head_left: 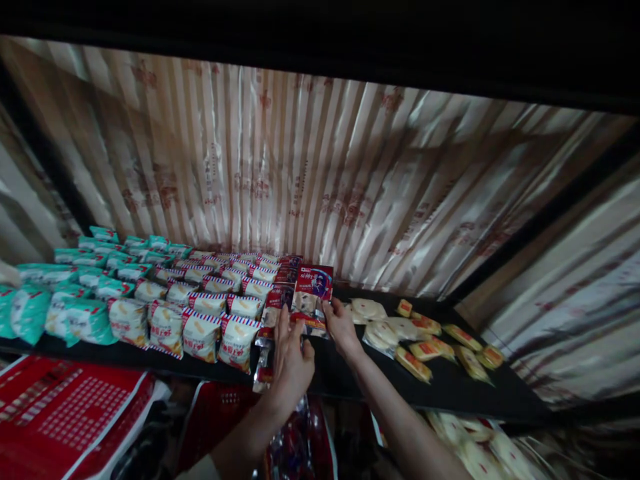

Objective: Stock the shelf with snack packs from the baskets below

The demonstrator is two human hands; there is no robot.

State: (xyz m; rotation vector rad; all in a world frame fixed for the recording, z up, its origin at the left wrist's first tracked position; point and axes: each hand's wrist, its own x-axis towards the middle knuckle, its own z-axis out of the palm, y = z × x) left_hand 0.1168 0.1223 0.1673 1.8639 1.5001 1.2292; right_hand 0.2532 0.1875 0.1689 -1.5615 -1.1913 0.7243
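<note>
From the head view, a shiny dark red flat packet with a dark blue picture point(314, 293) is near the middle of the frame, above the black flat shelf point(333, 367). The bent fingers of the right hand point(344, 328) grip its right edge. The left hand point(293, 360) reaches its lower left; I can't tell if those fingers grip. Puffy white bags with striped tops point(201, 333) sit to the left.

The left hand point(294, 360) hides part of the dark red packets point(281, 297). Tiny writing on the white packets point(200, 335) is too fuzzy to read. The view's left edge cuts off a red bag point(75, 407).
</note>
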